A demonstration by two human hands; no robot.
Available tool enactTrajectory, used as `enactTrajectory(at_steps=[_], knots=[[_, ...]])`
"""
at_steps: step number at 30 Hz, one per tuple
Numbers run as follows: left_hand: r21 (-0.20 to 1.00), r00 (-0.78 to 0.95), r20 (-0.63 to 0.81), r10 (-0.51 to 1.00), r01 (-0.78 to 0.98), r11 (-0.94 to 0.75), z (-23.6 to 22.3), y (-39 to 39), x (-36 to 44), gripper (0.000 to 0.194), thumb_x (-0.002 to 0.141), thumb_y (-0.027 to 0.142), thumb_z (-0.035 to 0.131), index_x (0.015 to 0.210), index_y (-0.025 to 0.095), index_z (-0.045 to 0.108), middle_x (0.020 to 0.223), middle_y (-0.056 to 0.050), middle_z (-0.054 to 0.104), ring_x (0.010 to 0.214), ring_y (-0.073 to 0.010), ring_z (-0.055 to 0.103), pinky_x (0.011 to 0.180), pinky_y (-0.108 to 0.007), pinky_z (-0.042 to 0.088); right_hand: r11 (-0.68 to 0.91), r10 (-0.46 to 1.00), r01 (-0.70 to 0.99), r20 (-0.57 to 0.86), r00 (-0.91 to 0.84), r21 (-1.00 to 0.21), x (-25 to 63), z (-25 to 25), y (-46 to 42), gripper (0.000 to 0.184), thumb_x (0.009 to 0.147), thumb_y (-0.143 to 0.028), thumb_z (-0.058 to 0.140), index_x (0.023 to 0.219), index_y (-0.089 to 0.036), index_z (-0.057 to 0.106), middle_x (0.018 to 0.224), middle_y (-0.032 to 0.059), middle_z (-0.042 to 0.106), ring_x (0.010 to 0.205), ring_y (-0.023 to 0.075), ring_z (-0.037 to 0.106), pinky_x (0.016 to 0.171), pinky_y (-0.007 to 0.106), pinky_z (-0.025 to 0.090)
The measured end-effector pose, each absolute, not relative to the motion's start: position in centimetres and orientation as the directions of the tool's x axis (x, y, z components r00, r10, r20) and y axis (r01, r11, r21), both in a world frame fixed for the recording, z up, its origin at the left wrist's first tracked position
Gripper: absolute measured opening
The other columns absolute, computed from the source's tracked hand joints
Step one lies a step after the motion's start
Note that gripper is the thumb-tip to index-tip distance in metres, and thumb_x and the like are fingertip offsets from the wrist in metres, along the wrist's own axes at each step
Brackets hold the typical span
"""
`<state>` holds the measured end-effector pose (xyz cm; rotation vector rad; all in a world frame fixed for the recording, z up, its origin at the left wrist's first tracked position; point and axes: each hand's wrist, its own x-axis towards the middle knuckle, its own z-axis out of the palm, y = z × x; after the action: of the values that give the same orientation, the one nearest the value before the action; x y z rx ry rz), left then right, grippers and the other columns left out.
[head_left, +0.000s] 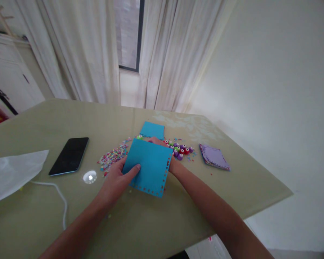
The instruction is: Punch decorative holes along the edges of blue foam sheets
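Note:
A square of blue paper (149,165) is tilted up above the table, with small punched shapes along its right and lower edges. My left hand (118,176) grips it at the left side, thumb flat on the front and fingers behind. Beyond the paper is my right hand (158,141); the sheet covers most of it, so what its fingers do is hidden. Close to that hand lie several small craft punches (180,149) in purple, red and green, with eye-like white dots. A green punch (139,137) shows just over the sheet's top left corner.
Behind the hands lies a blue paper stack (152,129). Paper confetti (115,156) is heaped to the left. A purple-topped stack with punched edges (214,157) is at right. Leftward are a clear round object (90,177), a phone (69,156), a white cable (62,196) and a white sheet (13,172).

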<state>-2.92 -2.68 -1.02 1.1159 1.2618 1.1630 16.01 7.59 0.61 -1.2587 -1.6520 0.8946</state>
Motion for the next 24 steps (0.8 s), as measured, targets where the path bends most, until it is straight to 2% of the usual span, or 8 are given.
enactTrajectory(at_steps=[2,3,4,6,10,13,18,24], knots=[[0.997,-0.067,-0.078,0.995,0.008,0.079,-1.0,-2.8,-3.0,0.064,0.075,0.062,0.081,0.12,0.016,0.074,0.113,-0.011,0.083,0.094,-0.0313,0.08,0.083,-0.043,0.066,0.28,0.959,0.335,0.243,-0.149,-0.899,18.6,0.8,6.5,0.039,0.067,-0.035,0.088,0.104,-0.032,0.08,0.112,0.0045,0.077,0.11,0.0312,0.068,0.101,0.047,0.052],[0.997,-0.087,-0.069,0.994,0.028,0.071,-1.1,-2.8,-3.1,0.063,0.075,0.063,0.08,0.116,0.016,0.075,0.109,-0.011,0.083,0.092,-0.0313,0.08,0.082,-0.043,0.066,0.301,0.953,0.287,0.272,-0.137,-0.909,19.9,0.7,5.9,0.043,0.067,-0.035,0.089,0.108,-0.029,0.08,0.115,0.0058,0.076,0.106,0.0295,0.068,0.098,0.045,0.053],[0.997,-0.105,-0.058,0.993,0.049,0.063,-1.3,-2.7,-3.1,0.06,0.076,0.064,0.08,0.114,0.017,0.076,0.105,-0.01,0.084,0.09,-0.0312,0.08,0.081,-0.044,0.065,0.278,0.958,0.223,0.254,-0.131,-0.934,21.2,0.4,5.2,0.041,0.069,-0.036,0.089,0.109,-0.029,0.08,0.112,0.0057,0.076,0.097,0.0267,0.069,0.093,0.043,0.054],[0.995,-0.126,-0.043,0.991,0.089,0.054,-1.6,-2.7,-3.3,0.056,0.079,0.063,0.078,0.112,0.018,0.077,0.1,-0.008,0.084,0.088,-0.031,0.079,0.081,-0.044,0.065,0.172,0.981,0.093,0.161,-0.111,-0.981,23.2,-0.1,4.2,0.041,0.073,-0.039,0.09,0.111,-0.028,0.08,0.103,0.0048,0.076,0.091,0.024,0.068,0.089,0.041,0.054],[0.992,-0.114,-0.058,0.992,0.106,0.071,-2.0,-2.6,-3.4,0.05,0.079,0.061,0.079,0.11,0.021,0.078,0.098,-0.006,0.084,0.086,-0.0304,0.079,0.08,-0.044,0.066,0.06,0.996,-0.069,0.064,-0.058,-0.996,24.7,-0.8,3.4,0.04,0.064,-0.041,0.097,0.097,-0.025,0.08,0.096,0.0037,0.076,0.085,0.0216,0.066,0.081,0.037,0.051],[0.991,-0.103,-0.079,0.992,0.102,0.09,-2.0,-2.8,-3.4,0.051,0.078,0.061,0.08,0.108,0.021,0.078,0.099,-0.007,0.084,0.087,-0.0312,0.079,0.078,-0.043,0.066,0.005,0.997,-0.173,0.019,-0.078,-0.985,24.2,-0.7,3.3,0.042,0.062,-0.05,0.098,0.088,-0.025,0.076,0.086,0.0023,0.073,0.074,0.0191,0.061,0.071,0.034,0.047],[0.989,-0.07,-0.095,0.993,0.108,0.102,-2.0,-3.2,-3.4,0.052,0.078,0.062,0.082,0.111,0.021,0.077,0.1,-0.006,0.084,0.085,-0.0303,0.079,0.077,-0.042,0.067,-0.062,0.993,-0.216,-0.038,-0.114,-0.974,23.2,-0.5,2.9,0.047,0.061,-0.054,0.098,0.085,-0.024,0.072,0.082,0.0001,0.068,0.066,0.0145,0.055,0.064,0.03,0.042],[0.985,-0.029,-0.118,0.993,0.121,0.12,-1.7,-3.3,-3.0,0.053,0.077,0.062,0.082,0.111,0.021,0.077,0.107,-0.008,0.084,0.09,-0.0311,0.08,0.078,-0.041,0.068,-0.031,0.993,-0.257,0.0,-0.119,-0.966,22.6,-0.5,2.6,0.045,0.063,-0.055,0.097,0.085,-0.023,0.074,0.075,-0.0023,0.065,0.064,0.012,0.052,0.06,0.027,0.04]])
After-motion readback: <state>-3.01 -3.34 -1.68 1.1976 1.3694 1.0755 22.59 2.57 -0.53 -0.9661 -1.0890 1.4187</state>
